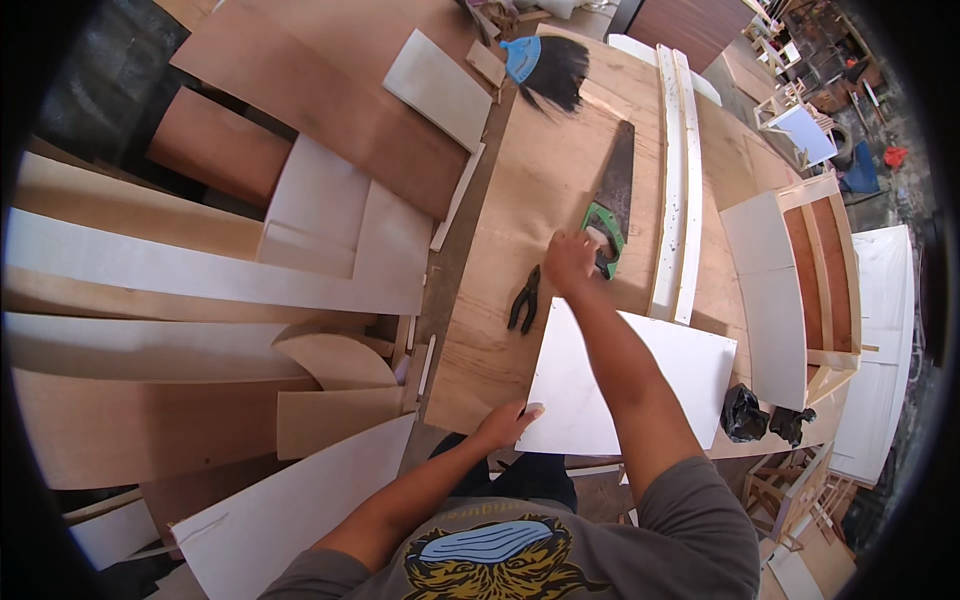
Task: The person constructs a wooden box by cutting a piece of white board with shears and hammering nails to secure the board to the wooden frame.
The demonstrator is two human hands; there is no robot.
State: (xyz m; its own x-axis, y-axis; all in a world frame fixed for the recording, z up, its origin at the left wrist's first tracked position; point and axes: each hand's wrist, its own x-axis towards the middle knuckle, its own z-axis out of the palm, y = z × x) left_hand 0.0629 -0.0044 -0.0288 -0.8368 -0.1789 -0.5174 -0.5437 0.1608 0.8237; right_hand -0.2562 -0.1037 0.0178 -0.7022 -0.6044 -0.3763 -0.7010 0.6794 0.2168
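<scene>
A rectangular white board (640,390) lies across the near end of the plywood-topped table (480,340). My left hand (508,425) grips its near left edge, thumb on top and fingers partly out of sight beneath. My right arm reaches over the board to a hand saw (617,180) with a dark blade and green handle, lying flat. Against the left side of that handle, my right hand (572,260) is closed, its fingertips partly hidden at the grip. Black-handled pliers (525,300) rest just left of my right hand.
A blue brush (522,58) with black bristles lies at the table's far end. Long white strips (672,190) run along the table. Right of them stands a curved white panel frame (775,290), near black plastic bags (745,413). Stacked wooden panels (150,420) fill the left side.
</scene>
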